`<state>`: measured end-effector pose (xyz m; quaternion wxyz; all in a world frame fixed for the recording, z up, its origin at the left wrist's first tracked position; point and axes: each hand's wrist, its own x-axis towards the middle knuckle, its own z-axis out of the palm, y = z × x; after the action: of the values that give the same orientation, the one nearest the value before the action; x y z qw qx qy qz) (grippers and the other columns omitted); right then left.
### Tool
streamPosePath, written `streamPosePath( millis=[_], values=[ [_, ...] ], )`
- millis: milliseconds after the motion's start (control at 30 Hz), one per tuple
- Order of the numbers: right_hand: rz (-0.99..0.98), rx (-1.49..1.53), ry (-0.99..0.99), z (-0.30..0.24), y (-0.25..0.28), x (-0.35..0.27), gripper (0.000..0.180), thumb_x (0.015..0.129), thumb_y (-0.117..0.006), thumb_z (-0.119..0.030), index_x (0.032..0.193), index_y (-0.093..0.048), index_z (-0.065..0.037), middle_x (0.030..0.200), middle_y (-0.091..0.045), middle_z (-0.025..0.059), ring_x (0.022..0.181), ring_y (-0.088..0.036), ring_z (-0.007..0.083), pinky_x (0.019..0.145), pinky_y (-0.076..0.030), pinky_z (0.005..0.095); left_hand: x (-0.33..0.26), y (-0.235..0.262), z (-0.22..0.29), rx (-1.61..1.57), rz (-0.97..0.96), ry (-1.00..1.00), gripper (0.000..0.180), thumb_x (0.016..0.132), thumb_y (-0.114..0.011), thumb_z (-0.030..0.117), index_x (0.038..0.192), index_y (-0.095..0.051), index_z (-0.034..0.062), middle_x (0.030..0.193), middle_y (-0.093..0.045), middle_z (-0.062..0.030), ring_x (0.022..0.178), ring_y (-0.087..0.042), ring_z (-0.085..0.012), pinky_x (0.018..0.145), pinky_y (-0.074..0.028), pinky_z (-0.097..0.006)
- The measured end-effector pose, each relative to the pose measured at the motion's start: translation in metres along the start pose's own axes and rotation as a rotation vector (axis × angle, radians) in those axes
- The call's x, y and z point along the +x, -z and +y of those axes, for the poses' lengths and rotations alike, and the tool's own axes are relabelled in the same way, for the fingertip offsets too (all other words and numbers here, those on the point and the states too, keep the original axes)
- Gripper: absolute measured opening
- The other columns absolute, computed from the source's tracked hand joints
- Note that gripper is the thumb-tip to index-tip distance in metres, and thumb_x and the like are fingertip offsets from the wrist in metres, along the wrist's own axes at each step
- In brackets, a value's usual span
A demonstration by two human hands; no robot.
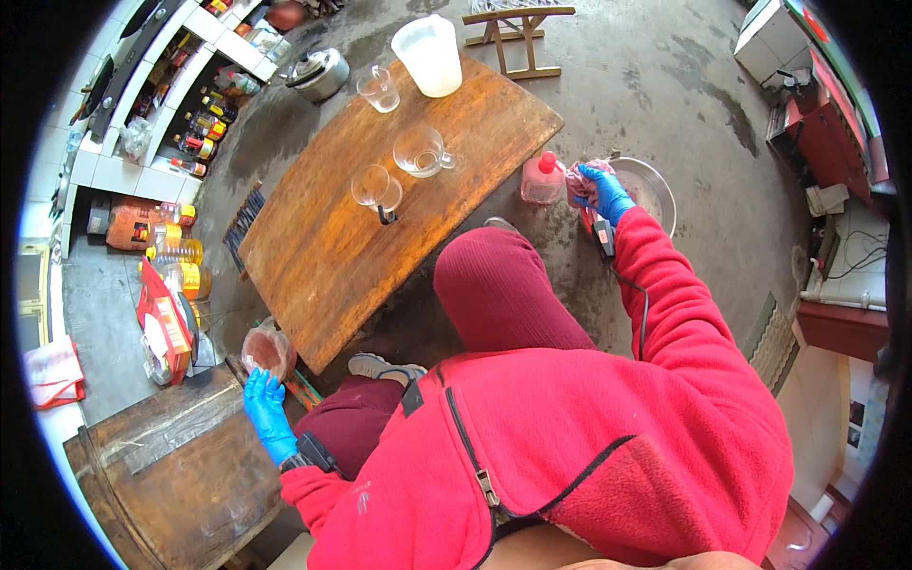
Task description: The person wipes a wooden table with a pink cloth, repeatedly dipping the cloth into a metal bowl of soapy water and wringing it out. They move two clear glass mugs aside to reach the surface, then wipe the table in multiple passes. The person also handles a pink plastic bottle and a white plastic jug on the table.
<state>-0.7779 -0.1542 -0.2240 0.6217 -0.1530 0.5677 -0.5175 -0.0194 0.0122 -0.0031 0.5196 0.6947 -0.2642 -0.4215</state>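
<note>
Beside the wooden bench (323, 256), a pink cloth (581, 180) is gripped by the right hand (602, 190) over a round metal basin (655, 190), while the open left hand (267, 404) is rested against a clear plastic bag of reddish contents (267, 350), steadying it.

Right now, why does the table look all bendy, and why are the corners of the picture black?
Head view: the fisheye lens curves straight edges, so the wooden table bows; the black corners lie outside the lens's round picture. Soft, even daylight, weak shadows, the wet floor shines a little. The right hand and left hand look sharp, not blurred.
</note>
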Motion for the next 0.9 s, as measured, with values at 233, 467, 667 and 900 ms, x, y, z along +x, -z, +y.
streamPosePath(
  millis=[233, 467, 667, 900],
  values=[
    [-0.088, -0.041, -0.013, -0.026, -0.030, -0.007, 0.016, 0.091, -0.065, -0.029, 0.092, -0.058, -0.014, 0.086, -0.065, 0.0064, 0.074, -0.064, 0.0202, 0.058, -0.051, 0.0409, 0.001, -0.007, -0.002, 0.022, 0.003, -0.019, 0.033, 0.098, -0.052, 0.022, 0.127, -0.058, 0.0093, 0.121, -0.064, -0.0073, 0.099, -0.065, -0.0222, 0.078, -0.053, -0.033],
    [-0.133, 0.005, -0.132, -0.023, -0.051, -0.009, 0.024, 0.094, -0.061, -0.035, 0.099, -0.060, -0.012, 0.083, -0.066, 0.0071, 0.073, -0.066, 0.0226, 0.061, -0.053, 0.0415, -0.003, -0.015, 0.004, 0.033, -0.030, 0.007, 0.032, 0.096, -0.056, 0.017, 0.127, -0.060, 0.0093, 0.120, -0.065, -0.0067, 0.103, -0.065, -0.0195, 0.083, -0.054, -0.032],
    [-0.246, 0.055, -0.258, -0.036, -0.070, -0.013, 0.027, 0.095, -0.060, -0.039, 0.092, -0.056, -0.012, 0.071, -0.057, 0.0037, 0.061, -0.056, 0.0161, 0.053, -0.044, 0.0328, -0.001, -0.018, 0.003, 0.091, 0.013, 0.029, 0.035, 0.097, -0.054, 0.020, 0.130, -0.057, 0.0100, 0.119, -0.063, -0.0082, 0.097, -0.064, -0.0207, 0.078, -0.053, -0.032],
    [-0.120, -0.381, -0.210, -0.042, -0.059, 0.017, 0.031, 0.093, -0.062, -0.041, 0.077, -0.055, -0.016, 0.071, -0.054, 0.0022, 0.062, -0.052, 0.0153, 0.049, -0.036, 0.0342, -0.001, -0.028, 0.007, 0.127, 0.001, 0.025, 0.034, 0.097, -0.054, 0.019, 0.130, -0.057, 0.0096, 0.117, -0.064, -0.0071, 0.094, -0.064, -0.0181, 0.076, -0.054, -0.030]
  ],
)
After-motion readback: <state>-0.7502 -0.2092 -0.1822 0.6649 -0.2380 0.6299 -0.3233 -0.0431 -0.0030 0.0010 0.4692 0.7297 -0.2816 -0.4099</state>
